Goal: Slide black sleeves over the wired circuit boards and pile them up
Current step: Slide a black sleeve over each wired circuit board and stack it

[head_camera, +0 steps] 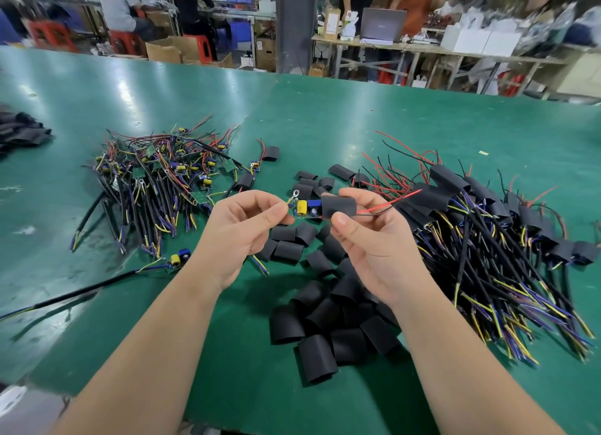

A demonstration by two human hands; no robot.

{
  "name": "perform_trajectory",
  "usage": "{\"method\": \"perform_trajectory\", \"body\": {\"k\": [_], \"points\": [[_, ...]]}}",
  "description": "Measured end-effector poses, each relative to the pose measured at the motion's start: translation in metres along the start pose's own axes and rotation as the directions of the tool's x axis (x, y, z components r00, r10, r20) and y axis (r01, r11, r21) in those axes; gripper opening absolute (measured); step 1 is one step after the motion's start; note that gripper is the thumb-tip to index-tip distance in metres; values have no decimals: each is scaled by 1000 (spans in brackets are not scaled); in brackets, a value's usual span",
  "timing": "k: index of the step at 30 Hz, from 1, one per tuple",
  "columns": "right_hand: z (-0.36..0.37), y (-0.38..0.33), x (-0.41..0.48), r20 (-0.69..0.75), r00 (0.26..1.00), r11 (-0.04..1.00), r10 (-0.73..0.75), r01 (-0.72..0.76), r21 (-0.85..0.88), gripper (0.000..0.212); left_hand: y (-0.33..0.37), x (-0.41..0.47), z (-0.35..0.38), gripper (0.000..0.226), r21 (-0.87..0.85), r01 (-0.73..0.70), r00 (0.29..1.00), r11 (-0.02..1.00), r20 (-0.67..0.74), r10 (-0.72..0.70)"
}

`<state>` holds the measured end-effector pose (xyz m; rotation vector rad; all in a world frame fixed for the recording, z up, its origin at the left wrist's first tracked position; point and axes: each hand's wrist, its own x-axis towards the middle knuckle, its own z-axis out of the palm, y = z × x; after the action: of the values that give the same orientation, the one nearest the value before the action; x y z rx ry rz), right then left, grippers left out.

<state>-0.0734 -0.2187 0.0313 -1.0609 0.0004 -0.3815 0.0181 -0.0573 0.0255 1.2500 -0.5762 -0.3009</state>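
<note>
Looking down on a glossy green surface [325, 116]. At the centre, two bare hands hold one small wired circuit board [305, 211] just above it. The left hand [240, 236] has a narrow grip, thumb and fingertips pinching the board's left end, probably to steady it. The right hand [367, 249] pinches a black sleeve [338, 205] that covers the board's right end. A yellow cylindrical part and a blue block are bare. The sleeve is a short, matt, flattened tube that looks soft. Thin red and black wires [390, 203] trail from its far end to the right, apparently threaded through so the sleeve can slide along. Below the board lies a heap of empty sleeves [325, 321], within easy reach. Left of the board is a tangle of bare boards [162, 174] with dark cables. Right of the board lies the pile of sleeved boards [487, 223], cables fanning towards the viewer.
</note>
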Motion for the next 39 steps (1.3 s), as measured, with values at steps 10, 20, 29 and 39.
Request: {"method": "perform_trajectory", "body": {"k": [10, 20, 29, 39], "points": [[1, -5, -1, -101, 994, 992, 36, -48, -120, 35, -1, 0, 2, 7, 57, -22, 999, 998, -21, 23], [0, -3, -1, -71, 992, 993, 102, -106, -58, 24, -1, -1, 6, 11, 122, -100, 994, 988, -41, 106], [-5, 0, 2, -67, 998, 998, 19, -23, -65, 41, -8, 2, 3, 24, 345, -175, 983, 922, 5, 185], [-4, -1, -1, 36, 999, 997, -4, 7, -75, 45, -1, 0, 6, 28, 196, -15, 998, 980, -51, 25]]}}
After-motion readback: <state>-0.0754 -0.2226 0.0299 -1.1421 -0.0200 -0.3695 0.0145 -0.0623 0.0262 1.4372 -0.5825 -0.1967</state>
